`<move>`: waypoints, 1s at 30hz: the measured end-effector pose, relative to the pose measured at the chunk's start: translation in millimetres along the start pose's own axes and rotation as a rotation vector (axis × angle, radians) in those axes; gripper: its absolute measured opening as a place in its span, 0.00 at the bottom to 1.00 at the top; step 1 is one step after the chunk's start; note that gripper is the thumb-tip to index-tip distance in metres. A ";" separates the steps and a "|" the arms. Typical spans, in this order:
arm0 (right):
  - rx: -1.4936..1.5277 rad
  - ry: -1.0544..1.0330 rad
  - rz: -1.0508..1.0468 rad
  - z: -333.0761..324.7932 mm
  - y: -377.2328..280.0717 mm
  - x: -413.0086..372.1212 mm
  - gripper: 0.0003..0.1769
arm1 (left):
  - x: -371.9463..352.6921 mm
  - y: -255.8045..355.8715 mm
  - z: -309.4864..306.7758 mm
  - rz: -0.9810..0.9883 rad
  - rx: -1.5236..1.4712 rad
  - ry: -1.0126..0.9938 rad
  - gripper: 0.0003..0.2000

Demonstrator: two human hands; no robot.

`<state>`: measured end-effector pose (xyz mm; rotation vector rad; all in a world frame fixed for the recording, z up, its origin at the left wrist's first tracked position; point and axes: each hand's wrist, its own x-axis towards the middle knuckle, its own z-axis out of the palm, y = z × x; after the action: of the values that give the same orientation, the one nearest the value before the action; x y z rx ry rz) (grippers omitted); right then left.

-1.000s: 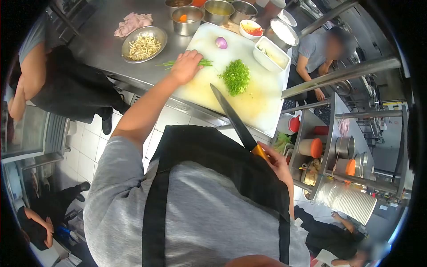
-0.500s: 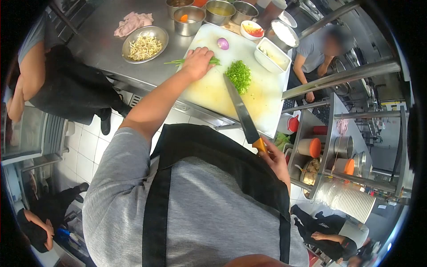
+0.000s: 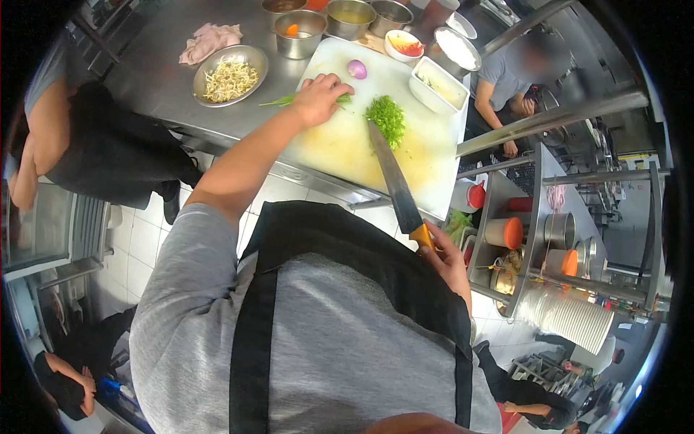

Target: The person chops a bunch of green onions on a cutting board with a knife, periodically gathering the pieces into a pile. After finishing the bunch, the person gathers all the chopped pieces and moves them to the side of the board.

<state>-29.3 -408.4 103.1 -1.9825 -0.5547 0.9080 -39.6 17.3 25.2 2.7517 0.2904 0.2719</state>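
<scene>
My left hand [image 3: 318, 99] lies over a bunch of green stalks [image 3: 278, 101] at the left side of the white cutting board [image 3: 426, 173], its fingers bent on top of them. In my right hand [image 3: 442, 254] is the yellow handle of a large knife [image 3: 395, 179]. The blade slants across the board, its tip at the lower edge of a pile of chopped greens [image 3: 388, 119]. A purple onion piece [image 3: 356, 69] sits near the board's top. The white rectangular dish [image 3: 438, 87] stands at the upper right of the board.
A steel bowl of bean sprouts [image 3: 230, 76] and a pink cloth [image 3: 210, 43] are on the steel counter. Metal pots [image 3: 299, 34] and a bowl of red and yellow strips [image 3: 403, 45] line the back. Shelving with containers [image 3: 504, 233] is at right. Other people stand around.
The view has shifted slightly, so the counter's items sit a little further left. Both hands keep their hold, and the knife tip still touches the chopped greens.
</scene>
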 end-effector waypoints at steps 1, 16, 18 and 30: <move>-0.002 0.010 -0.012 0.1 -3.0 -3.8 0.31 | 0.2 1.1 -2.4 0.006 -0.019 -0.011 0.27; -0.003 0.035 -0.070 -7.5 5.7 -26.0 0.33 | 1.5 18.5 -5.8 0.339 0.068 0.105 0.03; -0.003 0.036 -0.090 -6.9 6.7 -27.2 0.33 | 1.0 19.1 -2.5 0.343 0.105 0.138 0.02; -0.012 0.079 -0.184 -2.4 4.7 -31.0 0.33 | 17.8 41.1 5.0 0.215 0.418 -0.149 0.15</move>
<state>-46.9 -432.8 112.0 -1.9324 -0.6860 0.7123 -14.6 -17.8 38.4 3.2005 0.0083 0.0623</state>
